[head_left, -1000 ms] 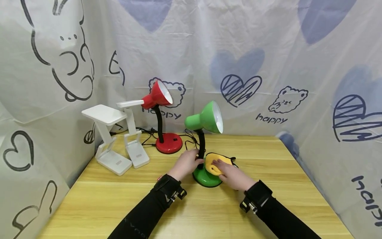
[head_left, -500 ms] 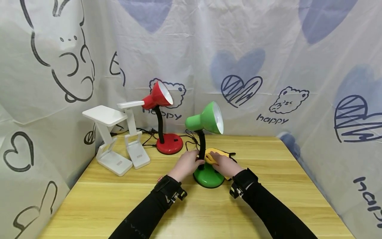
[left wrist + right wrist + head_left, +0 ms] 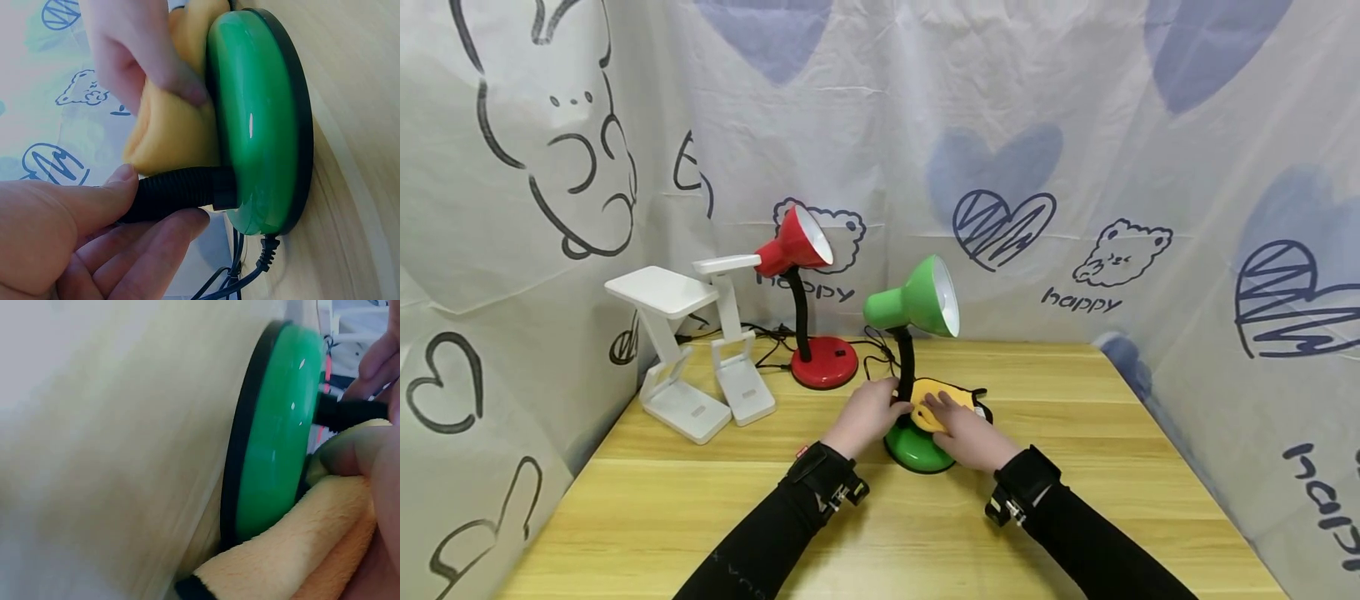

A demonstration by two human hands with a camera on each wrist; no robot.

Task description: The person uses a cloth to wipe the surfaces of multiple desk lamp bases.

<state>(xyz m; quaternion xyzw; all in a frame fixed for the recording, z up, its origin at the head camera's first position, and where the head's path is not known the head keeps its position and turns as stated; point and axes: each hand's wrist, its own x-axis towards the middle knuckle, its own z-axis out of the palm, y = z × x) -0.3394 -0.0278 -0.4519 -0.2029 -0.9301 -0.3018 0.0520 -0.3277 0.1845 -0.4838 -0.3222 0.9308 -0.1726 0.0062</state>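
Observation:
A green desk lamp (image 3: 921, 452) stands upright on the wooden table, its shade facing right. My left hand (image 3: 863, 417) grips its black flexible neck (image 3: 178, 190) low down, thumb on one side and fingers on the other in the left wrist view. A yellow cloth (image 3: 953, 392) with a dark edge lies bunched against the round green base. My right hand (image 3: 976, 435) holds this cloth between thumb and fingers, pressing it on the base beside the neck. In the right wrist view the cloth (image 3: 294, 556) covers part of the base, and the fingers are partly hidden.
Behind and to the left stands a red desk lamp (image 3: 824, 363). Two white folding lamps (image 3: 688, 408) are farther left. Black cords (image 3: 880, 350) lie behind the lamps. A printed curtain (image 3: 880, 125) encloses the back and sides of the table.
My right hand shifts with the cloth across the green base, first left toward the neck, then slightly back right. The left hand and the lamp stay where they were.

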